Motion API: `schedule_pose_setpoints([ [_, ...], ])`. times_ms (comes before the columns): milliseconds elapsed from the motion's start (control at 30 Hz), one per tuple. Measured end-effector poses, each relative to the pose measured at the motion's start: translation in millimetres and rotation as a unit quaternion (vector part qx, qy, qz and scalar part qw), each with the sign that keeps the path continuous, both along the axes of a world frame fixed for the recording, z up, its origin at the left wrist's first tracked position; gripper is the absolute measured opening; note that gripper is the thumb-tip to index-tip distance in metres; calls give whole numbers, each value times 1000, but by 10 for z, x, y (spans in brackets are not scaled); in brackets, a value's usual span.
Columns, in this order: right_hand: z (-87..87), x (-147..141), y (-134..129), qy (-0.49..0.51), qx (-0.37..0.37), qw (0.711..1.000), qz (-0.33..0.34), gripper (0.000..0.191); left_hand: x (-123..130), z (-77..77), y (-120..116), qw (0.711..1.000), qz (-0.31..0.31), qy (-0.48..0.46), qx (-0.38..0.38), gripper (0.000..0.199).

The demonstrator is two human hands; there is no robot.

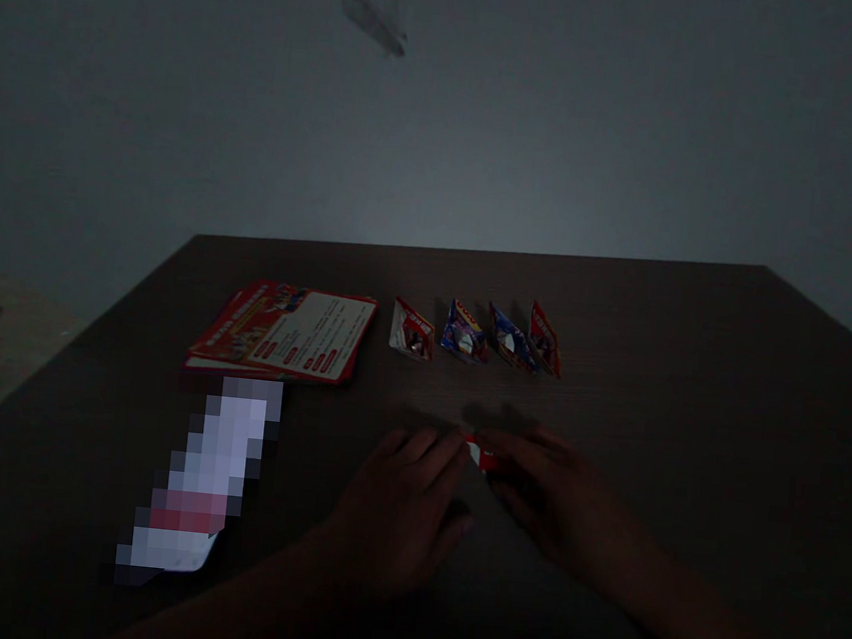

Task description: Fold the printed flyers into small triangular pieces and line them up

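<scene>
In dim light, a small red and white piece of printed paper (486,458) lies low at the table, mostly covered by my hands. My right hand (560,488) has its fingers and thumb around the paper's right part. From the other side my left hand (409,499) reaches its fingertips to the paper's left end, with the fingers extended and the thumb apart. Beyond the hands stand several folded printed paper pieces in a row: a red and white one (414,330), two blue ones (465,333), (512,340), and a red one (546,340).
A stack of red printed sheets or booklets (285,331) lies at the table's left. Nearer me is a lit phone (204,474), its screen pixelated. The dark wooden table (658,332) meets a grey wall (566,122) at the back.
</scene>
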State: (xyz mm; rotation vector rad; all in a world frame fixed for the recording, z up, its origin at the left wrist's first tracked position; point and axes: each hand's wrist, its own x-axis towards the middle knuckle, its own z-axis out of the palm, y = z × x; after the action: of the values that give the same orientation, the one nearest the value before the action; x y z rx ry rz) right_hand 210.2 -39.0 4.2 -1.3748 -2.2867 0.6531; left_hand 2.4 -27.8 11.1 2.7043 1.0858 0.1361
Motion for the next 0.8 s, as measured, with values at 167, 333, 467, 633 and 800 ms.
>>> schedule_pose_setpoints([
  [167,14,0,-13,12,7,1000,-2,43,9,70,8,1000,-12,3,-16,43],
  [333,4,5,-15,15,4,1000,4,45,6,89,13,1000,-25,4,-19,36],
  [467,-1,11,-15,10,3,1000,-1,47,10,61,1,1000,-10,1,-19,43],
  [633,-5,13,-10,9,3,1000,-1,46,28,45,-20,1000,9,-3,-13,53],
  [800,-6,15,-9,7,10,1000,-1,41,59,56,-30,999,31,-14,-11,54],
])
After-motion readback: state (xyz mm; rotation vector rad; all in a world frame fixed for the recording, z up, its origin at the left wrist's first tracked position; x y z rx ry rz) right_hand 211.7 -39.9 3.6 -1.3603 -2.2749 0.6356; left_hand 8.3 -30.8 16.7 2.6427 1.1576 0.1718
